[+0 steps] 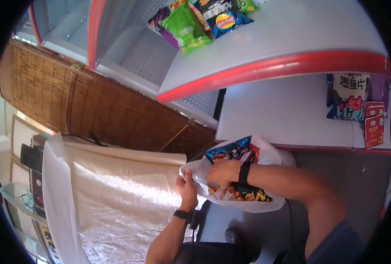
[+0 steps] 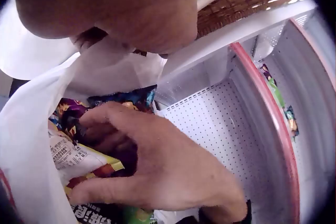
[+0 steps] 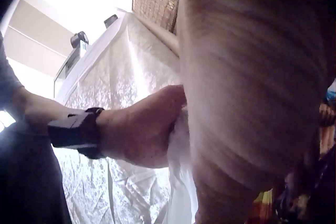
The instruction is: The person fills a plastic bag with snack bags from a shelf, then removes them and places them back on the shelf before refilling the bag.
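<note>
A white plastic bag (image 1: 277,159) full of snack packets stands by the low shelf. My left hand (image 1: 187,192) grips the bag's left rim, and in the right wrist view that hand (image 3: 149,127) is closed on the white plastic. Inside the bag's mouth is my right hand (image 1: 224,172), over the packets. In the left wrist view the right hand (image 2: 163,161) has its fingers bent among the packets, thumb beside a white and yellow packet (image 2: 79,155); a dark blue packet (image 2: 131,97) lies behind. Whether the fingertips pinch a packet is hidden.
Above, a red-edged shelf (image 1: 274,66) holds several snack bags, among them a green one (image 1: 184,28). On the lower shelf (image 1: 283,110) stand a squid-chip bag (image 1: 352,99) and red packets (image 1: 374,127). A cloth-covered surface (image 1: 120,193) and a woven blind (image 1: 94,99) are at left.
</note>
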Tool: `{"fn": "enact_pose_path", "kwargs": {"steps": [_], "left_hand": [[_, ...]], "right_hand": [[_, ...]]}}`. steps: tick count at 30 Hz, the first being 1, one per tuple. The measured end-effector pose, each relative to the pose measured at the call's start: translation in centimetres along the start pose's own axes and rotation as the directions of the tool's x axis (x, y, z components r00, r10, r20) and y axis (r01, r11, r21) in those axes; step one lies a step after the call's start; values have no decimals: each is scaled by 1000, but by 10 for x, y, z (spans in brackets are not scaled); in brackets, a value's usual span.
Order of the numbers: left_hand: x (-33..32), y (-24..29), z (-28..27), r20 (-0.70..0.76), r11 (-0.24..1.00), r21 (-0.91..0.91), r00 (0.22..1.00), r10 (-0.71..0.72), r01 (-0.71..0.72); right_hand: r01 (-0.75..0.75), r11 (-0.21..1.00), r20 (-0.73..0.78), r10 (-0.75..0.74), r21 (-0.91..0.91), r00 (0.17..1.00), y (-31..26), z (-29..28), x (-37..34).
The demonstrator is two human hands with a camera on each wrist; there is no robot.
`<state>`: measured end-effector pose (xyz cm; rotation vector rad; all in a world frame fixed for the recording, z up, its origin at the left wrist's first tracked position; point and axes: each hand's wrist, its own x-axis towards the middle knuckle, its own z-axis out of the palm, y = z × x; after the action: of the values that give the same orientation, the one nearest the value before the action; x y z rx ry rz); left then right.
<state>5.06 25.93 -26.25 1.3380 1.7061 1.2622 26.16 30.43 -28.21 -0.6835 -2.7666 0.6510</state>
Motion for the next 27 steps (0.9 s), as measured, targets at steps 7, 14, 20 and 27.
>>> {"fn": "enact_pose_path", "kwargs": {"steps": [7, 14, 20, 27], "left_hand": [[1, 23, 7, -47, 936, 171, 947, 318, -306], [-1, 54, 27, -133, 911, 132, 904, 407, -391], [-11, 88, 61, -30, 871, 102, 874, 485, -480], [17, 163, 110, 74, 751, 64, 754, 653, -657]], "right_hand": [[-46, 995, -274, 21, -87, 961, 10, -63, -18], [-160, 977, -628, 36, -142, 777, 17, -137, -50], [-195, 957, -934, -143, -215, 327, -10, -204, -98], [-534, 827, -966, -249, -175, -69, -10, -237, -148]]}}
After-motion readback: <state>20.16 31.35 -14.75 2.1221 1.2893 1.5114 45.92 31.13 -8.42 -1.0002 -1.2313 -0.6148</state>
